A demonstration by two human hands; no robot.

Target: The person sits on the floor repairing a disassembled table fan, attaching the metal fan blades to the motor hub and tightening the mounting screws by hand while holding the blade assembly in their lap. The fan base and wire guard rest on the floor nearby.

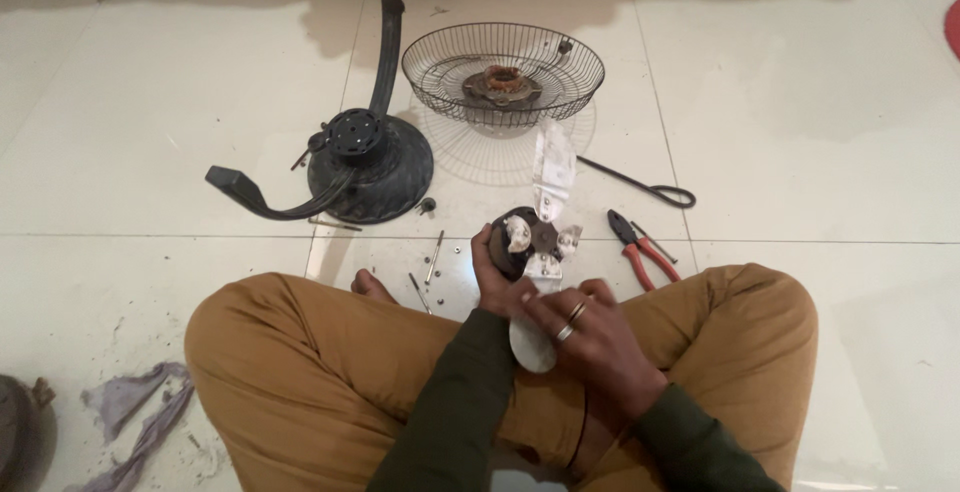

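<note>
Fan blade [545, 237] held over lap, between knees, just near side of pliers [640, 249] and guard [503, 74]. Long axis runs straight away from body: near blade under right hand, far blade [554, 167] pointing at guard, dark hub [515, 242] in the middle. Left hand [490, 277] closed around hub's left edge, thumb side on rim, carrying the weight. Right hand [590, 337] laid over near blade, fingers curled and pressing on the metal arm just behind hub; two rings on fingers. Both hands touching blade assembly, left nearer hub, right nearer body. Pliers on floor just right of blade, red handles toward right knee, well within right hand's side. Loose screws and a pin [433, 257] on floor just left of hub. Stand base [365, 167] with curved arm farther left of blade; guard beyond far blade tip, open side up. Black strap [640, 184] right of far blade. Rag [135, 417] by left knee, well apart.
</note>
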